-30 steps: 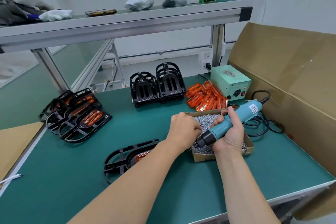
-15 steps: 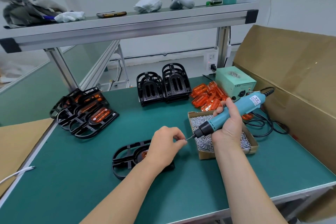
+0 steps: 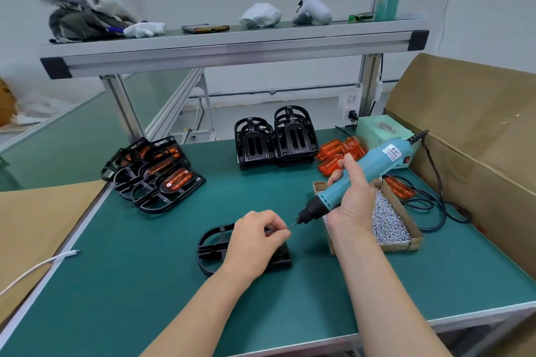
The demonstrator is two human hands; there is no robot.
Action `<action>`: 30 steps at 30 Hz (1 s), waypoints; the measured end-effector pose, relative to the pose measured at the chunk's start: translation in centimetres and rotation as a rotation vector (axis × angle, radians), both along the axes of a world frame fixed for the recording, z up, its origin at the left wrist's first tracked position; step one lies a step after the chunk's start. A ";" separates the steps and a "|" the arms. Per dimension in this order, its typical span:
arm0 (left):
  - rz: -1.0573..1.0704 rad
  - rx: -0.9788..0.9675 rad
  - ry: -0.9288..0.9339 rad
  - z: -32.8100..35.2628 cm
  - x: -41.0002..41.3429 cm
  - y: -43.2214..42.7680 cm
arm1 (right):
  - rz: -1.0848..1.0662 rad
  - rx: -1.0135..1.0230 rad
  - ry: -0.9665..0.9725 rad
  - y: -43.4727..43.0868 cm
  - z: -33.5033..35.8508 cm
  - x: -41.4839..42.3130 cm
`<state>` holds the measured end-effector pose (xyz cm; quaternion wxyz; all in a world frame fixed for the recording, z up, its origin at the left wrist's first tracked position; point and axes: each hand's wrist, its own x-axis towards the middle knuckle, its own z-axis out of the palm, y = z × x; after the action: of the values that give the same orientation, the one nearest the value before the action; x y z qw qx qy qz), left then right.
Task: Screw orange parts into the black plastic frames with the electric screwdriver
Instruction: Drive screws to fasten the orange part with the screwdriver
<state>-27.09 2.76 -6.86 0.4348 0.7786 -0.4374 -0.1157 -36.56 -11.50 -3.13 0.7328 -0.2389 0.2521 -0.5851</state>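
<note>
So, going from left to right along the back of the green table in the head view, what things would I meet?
Pile of frames with orange parts → stacks of empty black frames → loose orange parts → green power box → cardboard sheet.

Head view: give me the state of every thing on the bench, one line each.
electric screwdriver, tilted, bit down-left.
right hand, grips the electric screwdriver.
left hand, pinches a small screw at the bit tip.
black frame, flat on mat, under left hand.
screw box, open, full of screws.
left frame stack, orange parts fitted.
back frame stacks, no orange parts.
loose orange parts, piled beside back frame stacks.
</note>
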 end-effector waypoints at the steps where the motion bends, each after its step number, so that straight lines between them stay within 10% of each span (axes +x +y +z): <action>1: 0.001 -0.004 0.013 0.1 0.1 0.2 | 0.003 0.002 -0.004 0.2 0.0 0.2; 23: 0.088 -0.029 0.020 -0.2 0.9 3.5 | 0.028 -0.038 0.096 3.6 0.4 2.8; 30: 0.114 -0.114 -0.431 -0.7 0.8 4.6 | -0.064 0.003 0.250 4.8 0.5 4.5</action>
<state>-26.30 7.41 -7.53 0.3803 0.7830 -0.4813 0.1032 -32.03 -6.70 -2.62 0.6771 -0.3009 0.3497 -0.5733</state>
